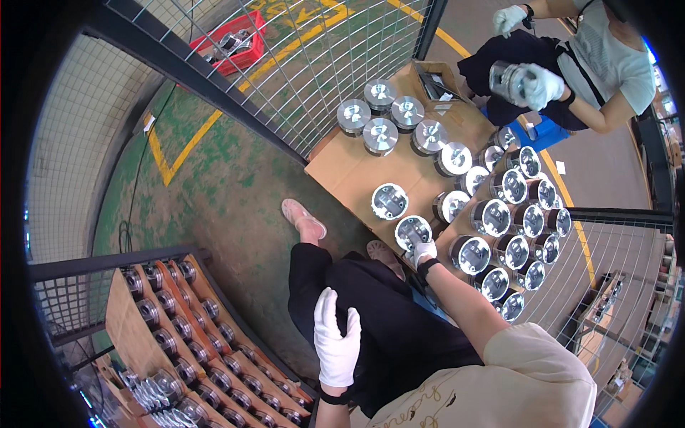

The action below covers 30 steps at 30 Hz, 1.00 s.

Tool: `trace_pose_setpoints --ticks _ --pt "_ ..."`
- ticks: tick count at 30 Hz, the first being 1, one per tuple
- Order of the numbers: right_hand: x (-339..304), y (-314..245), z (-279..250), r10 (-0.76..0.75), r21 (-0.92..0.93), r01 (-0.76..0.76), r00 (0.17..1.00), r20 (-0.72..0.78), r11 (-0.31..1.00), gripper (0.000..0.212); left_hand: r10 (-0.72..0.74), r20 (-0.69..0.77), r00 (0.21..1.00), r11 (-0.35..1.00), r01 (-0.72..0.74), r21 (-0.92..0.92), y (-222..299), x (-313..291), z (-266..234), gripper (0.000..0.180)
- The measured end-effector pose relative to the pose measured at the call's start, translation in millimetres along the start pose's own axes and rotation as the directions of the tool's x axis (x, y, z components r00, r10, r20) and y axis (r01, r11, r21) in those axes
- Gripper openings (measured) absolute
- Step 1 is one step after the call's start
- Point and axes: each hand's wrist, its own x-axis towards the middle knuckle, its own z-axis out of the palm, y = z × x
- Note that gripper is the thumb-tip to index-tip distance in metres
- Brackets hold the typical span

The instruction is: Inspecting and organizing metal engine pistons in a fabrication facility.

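My right hand [424,251], in a white glove, reaches to the cardboard-covered table and grips the near rim of a shiny metal piston [412,231] with its hollow side up. Part of the fingers is hidden by the piston and the glove. Just beyond it another piston [389,202] lies hollow side up. My left hand [337,346], also gloved, is held over my lap with fingers stretched, thumb apart, and nothing in it. Farther back on the cardboard [342,167] several pistons [380,135] stand with flat crowns up.
Stacked pistons [492,217] crowd the table's right side. A co-worker's gloved hand [542,87] holds a piston [508,80] across the table. A wire mesh fence [342,50] borders the far side. At lower left stands a rack [118,314] with rows of pistons; a red crate [253,53] sits beyond the fence.
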Motion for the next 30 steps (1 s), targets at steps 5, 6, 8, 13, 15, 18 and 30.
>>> trace_pose_setpoints --ticks 5,6,8,13,15,18,30 --pt "7 -13 -2 0.088 -0.013 -0.089 0.996 -0.02 0.996 0.045 -0.007 0.045 0.999 1.0 0.007 0.003 5 0 4 0.046" --pt "7 -14 -4 0.11 -0.033 -0.111 0.994 -0.014 0.993 0.043 -0.001 0.049 0.999 1.0 0.001 0.002 6 -1 3 0.046" --pt "8 -18 -9 0.152 -0.069 -0.152 0.988 -0.006 0.986 0.039 0.017 0.029 0.999 0.999 -0.018 0.041 8 -1 4 0.045" --pt "6 -43 -44 0.253 -0.413 -0.172 0.956 0.151 0.894 0.034 -0.033 0.084 0.996 0.999 0.03 0.037 9 -4 4 0.043" --pt "31 -63 -65 0.051 -0.413 0.058 0.967 0.248 0.909 0.036 -0.019 0.111 0.994 1.0 0.016 0.025 12 -2 9 0.042" --pt "13 -94 -44 -0.007 -0.296 0.074 0.975 0.22 0.952 0.039 -0.047 0.134 0.99 0.998 0.041 0.048 4 -7 11 0.041" --pt "98 -75 8 0.257 0.789 -0.367 0.928 0.271 0.493 0.056 -0.069 0.165 0.984 0.993 0.052 0.103 -8 -5 11 0.034"
